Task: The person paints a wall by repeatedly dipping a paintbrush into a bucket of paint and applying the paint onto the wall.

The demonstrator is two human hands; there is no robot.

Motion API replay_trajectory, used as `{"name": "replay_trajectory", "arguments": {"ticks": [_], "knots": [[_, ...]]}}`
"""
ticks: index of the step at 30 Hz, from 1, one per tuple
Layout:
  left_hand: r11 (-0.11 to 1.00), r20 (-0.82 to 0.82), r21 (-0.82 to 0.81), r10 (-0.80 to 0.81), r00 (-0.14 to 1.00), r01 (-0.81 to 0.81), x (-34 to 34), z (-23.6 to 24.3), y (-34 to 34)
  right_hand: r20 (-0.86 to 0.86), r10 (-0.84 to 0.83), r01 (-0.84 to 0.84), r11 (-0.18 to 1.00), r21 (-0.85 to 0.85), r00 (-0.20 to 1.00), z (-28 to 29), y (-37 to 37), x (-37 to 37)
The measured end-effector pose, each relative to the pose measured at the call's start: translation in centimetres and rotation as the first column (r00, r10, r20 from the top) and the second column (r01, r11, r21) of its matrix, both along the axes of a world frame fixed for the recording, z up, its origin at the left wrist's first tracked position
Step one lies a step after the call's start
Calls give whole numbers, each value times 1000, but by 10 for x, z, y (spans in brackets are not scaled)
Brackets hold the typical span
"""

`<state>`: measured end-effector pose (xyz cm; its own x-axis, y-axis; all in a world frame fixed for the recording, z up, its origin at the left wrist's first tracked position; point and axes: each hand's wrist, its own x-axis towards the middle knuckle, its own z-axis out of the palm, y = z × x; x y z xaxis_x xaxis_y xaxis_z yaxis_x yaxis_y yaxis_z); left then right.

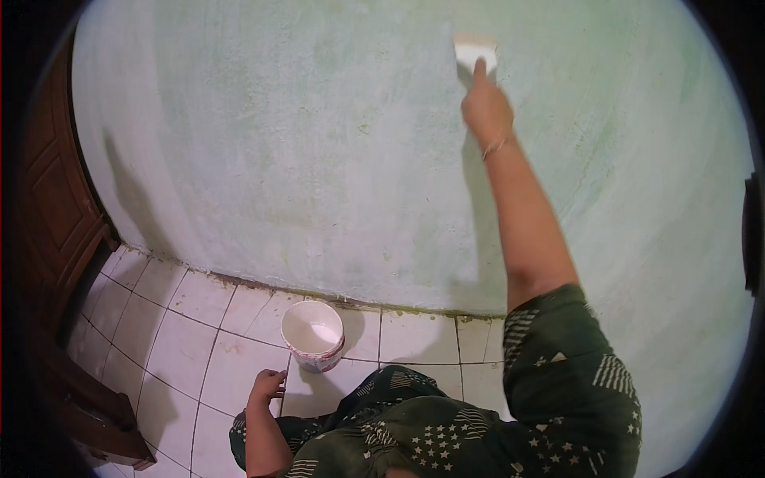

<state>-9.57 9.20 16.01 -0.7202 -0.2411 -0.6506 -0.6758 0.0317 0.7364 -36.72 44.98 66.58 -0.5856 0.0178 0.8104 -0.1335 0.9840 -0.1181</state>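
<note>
The fingers of the right hand grip a flat, brush-like tool, white with a tan edge, held up at the pale green wall; the index finger stretches along it. The left hand, half-open and seemingly empty, is just beside a white bucket with white material inside. Reddish marks on its side are too small to read. It stands on floor tiles. The right arm reaches upward, nearly straight; the left hangs low.
</note>
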Motion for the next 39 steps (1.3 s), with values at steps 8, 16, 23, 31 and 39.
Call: {"name": "replay_trajectory", "arguments": {"ticks": [8,16,23,31,39], "knots": [[998,-89,56,16,996,-11,0,-2,-2,625,84,-144,988,47,776,-250,35,51],[998,-48,26,54,997,-53,11,7,-8,97,245,-247,969,5,965,-67,-5,53],[999,-60,39,5,998,-2,2,14,-4,-4,97,-97,995,24,995,9,-46,3],[994,-112,96,55,992,-45,2,13,-2,570,103,-118,993,-10,815,-235,-21,50],[993,-118,114,41,992,-28,4,15,-11,423,196,-265,958,112,885,-151,-16,46]]}}
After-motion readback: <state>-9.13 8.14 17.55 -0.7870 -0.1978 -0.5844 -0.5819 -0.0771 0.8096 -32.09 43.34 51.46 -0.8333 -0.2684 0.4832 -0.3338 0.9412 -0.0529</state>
